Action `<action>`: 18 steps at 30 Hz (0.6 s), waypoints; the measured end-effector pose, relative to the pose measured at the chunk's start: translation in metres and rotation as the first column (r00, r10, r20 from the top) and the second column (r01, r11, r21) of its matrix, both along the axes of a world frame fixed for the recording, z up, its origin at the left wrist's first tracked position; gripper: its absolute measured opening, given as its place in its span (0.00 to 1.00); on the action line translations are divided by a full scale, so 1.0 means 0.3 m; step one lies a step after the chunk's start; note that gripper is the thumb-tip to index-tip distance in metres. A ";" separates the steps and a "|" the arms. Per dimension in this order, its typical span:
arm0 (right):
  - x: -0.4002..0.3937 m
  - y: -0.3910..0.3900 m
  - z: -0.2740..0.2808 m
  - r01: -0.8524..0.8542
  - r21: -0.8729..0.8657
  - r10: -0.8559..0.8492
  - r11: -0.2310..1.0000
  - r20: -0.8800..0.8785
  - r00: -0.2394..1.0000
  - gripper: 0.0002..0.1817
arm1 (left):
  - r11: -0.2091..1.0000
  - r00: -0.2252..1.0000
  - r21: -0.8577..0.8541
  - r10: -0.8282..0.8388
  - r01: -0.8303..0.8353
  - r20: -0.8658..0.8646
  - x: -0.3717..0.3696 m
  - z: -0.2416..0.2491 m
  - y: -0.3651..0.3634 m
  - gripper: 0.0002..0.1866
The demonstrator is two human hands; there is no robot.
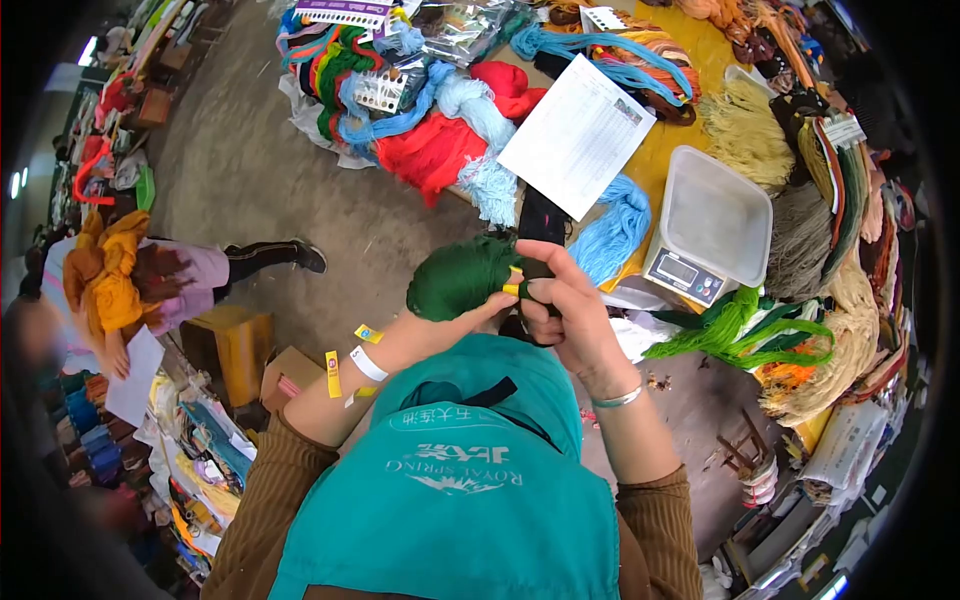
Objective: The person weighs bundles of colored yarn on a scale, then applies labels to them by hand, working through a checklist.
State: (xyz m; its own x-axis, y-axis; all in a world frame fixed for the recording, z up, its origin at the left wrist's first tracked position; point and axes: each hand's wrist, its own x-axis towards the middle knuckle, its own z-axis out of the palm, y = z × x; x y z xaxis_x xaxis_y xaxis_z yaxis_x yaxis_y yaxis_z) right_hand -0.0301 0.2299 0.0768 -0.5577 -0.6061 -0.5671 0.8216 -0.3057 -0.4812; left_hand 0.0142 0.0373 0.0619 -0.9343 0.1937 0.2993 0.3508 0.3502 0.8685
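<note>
A dark green bundle of yarn (462,278) is held in front of the teal apron. My left hand (470,318) lies beneath and beside it, its fingers wrapped against the yarn. At the bundle's right end, my right hand (565,305) pinches with bent fingers by a small yellow label (514,282). Paper stickers (368,363) are stuck along my left forearm. A silver bracelet (618,397) circles my right wrist.
Ahead, a yellow table (680,135) bears red yarn (430,155), blue yarn (612,230), a printed sheet (577,135) and a scale with a clear tray (715,215). Bright green yarn (740,335) lies right. At left, a person carries orange yarn (105,275) near cardboard boxes (230,350).
</note>
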 end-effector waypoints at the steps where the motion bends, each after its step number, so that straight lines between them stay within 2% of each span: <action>1: -0.013 0.009 0.000 -0.057 0.022 0.058 0.998 -0.091 0.994 0.23 | 0.990 0.918 0.131 -0.001 -0.056 0.397 -0.001 0.043 0.006 0.12; 2: -0.026 0.021 -0.002 -0.111 0.050 0.119 0.993 -0.179 0.977 0.23 | 0.961 0.687 0.228 -0.059 -0.159 0.724 0.000 0.073 0.010 0.09; 4: -0.050 0.042 -0.013 -0.147 0.017 0.148 0.989 -0.181 0.972 0.22 | 0.949 0.612 0.300 -0.182 -0.095 0.770 -0.044 0.075 -0.007 0.06; 5: -0.059 0.047 -0.015 -0.186 -0.007 0.182 0.982 -0.188 0.965 0.21 | 0.912 0.569 0.406 -0.299 -0.067 0.766 -0.066 0.064 -0.017 0.07; 7: -0.063 0.061 -0.032 -0.235 -0.031 0.225 0.972 -0.193 0.955 0.21 | 0.840 0.405 0.506 -0.401 -0.195 0.822 -0.072 0.042 -0.022 0.09; 8: -0.060 0.067 -0.053 -0.243 -0.090 0.221 0.966 -0.200 0.954 0.20 | 0.831 0.331 0.487 -0.395 -0.268 0.857 -0.079 0.064 -0.017 0.12; 10: -0.045 0.067 -0.072 -0.256 -0.147 0.223 0.955 -0.209 0.952 0.19 | 0.828 0.293 0.494 -0.419 -0.266 0.860 -0.078 0.051 -0.030 0.13; 12: -0.020 0.054 -0.066 -0.185 0.034 0.180 0.982 -0.466 0.866 0.17 | 0.824 0.255 0.501 -0.442 -0.264 0.860 -0.073 0.030 -0.035 0.14; 13: -0.021 0.056 -0.062 -0.204 0.108 0.230 0.973 -0.543 0.808 0.13 | 0.790 0.235 0.549 -0.499 -0.272 0.834 -0.073 0.021 -0.036 0.14; 14: -0.017 0.058 -0.067 -0.210 0.109 0.235 0.972 -0.544 0.806 0.13 | 0.753 0.219 0.595 -0.554 -0.279 0.803 -0.072 0.013 -0.036 0.15; 16: -0.002 0.064 -0.079 -0.175 0.180 0.251 0.968 -0.700 0.668 0.11 | 0.757 0.216 0.578 -0.536 -0.303 0.816 -0.059 0.009 -0.027 0.15; 18: 0.013 0.061 -0.071 -0.143 0.167 0.220 0.976 -0.713 0.666 0.09 | 0.761 0.209 0.562 -0.522 -0.324 0.827 -0.053 0.031 -0.010 0.14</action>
